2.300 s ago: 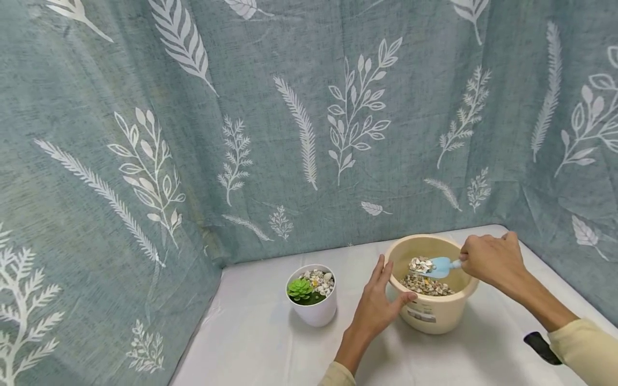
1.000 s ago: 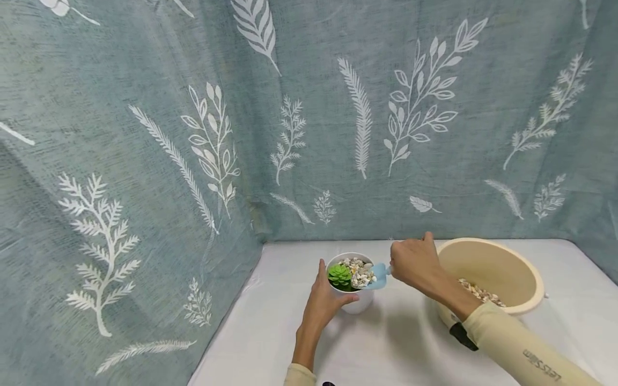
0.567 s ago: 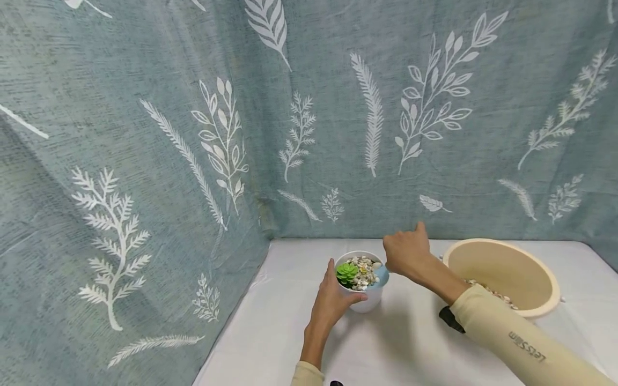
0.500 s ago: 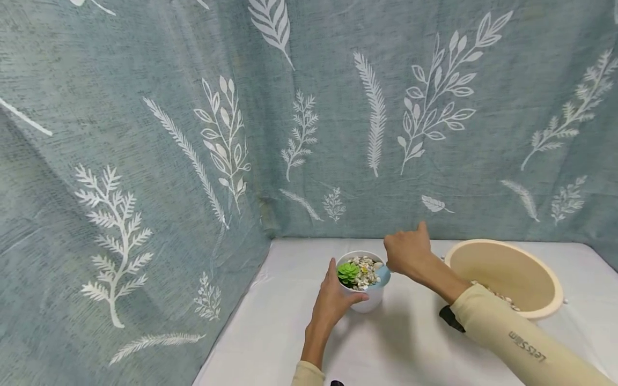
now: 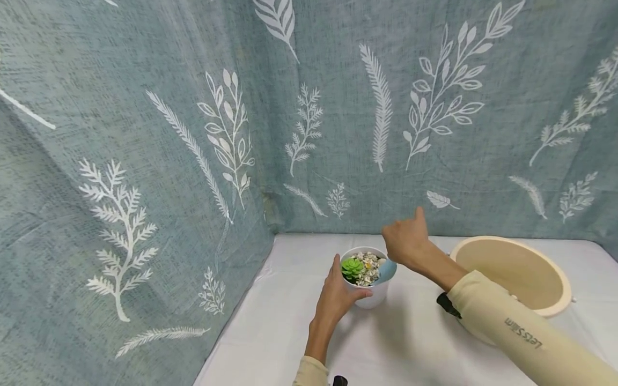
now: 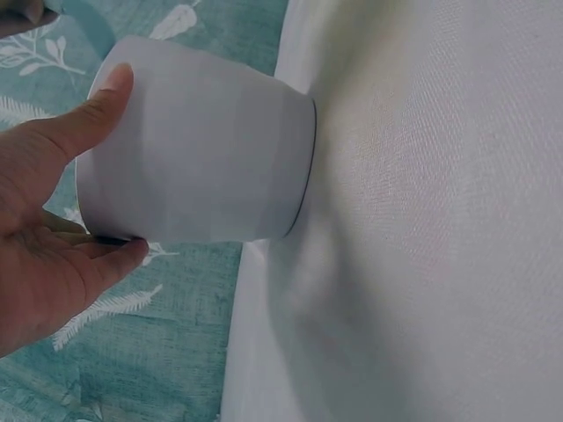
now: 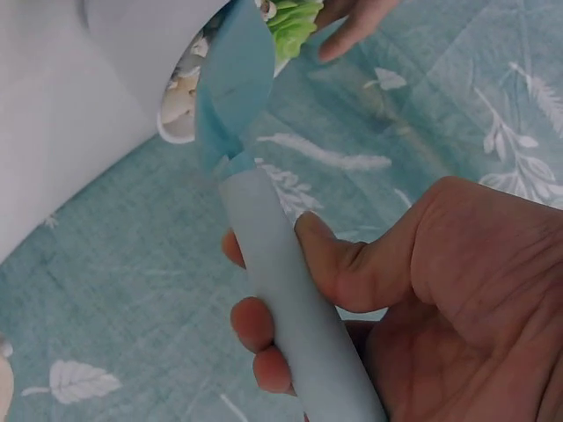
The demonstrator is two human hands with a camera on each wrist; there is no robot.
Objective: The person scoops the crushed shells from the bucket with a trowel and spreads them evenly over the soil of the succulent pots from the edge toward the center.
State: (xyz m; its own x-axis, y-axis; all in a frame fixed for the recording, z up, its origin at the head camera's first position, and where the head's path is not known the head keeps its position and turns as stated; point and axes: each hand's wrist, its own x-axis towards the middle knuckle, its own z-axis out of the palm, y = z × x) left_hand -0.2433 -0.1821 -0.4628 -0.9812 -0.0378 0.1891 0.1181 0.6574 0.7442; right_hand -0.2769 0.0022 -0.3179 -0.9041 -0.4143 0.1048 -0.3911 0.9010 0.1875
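A white flowerpot stands on the table, holding a green succulent and small pebbles. My left hand grips the pot near its rim, with the thumb on the near side; in the left wrist view the thumb lies along the wall of the pot. My right hand holds a light blue trowel at the pot's right rim, its blade tilted steeply. The right wrist view shows fingers and thumb wrapped around the pale handle of the trowel.
On the right stands a cream tub, partly hidden behind my right forearm and sleeve. A patterned green-grey curtain rises behind and to the left of the white tablecloth.
Both hands have moved left from the tub to the pot. The trowel, earlier heaped with pebbles, has been tipped over the pot, and its blade now shows no heap. The left hand has gripped the pot.
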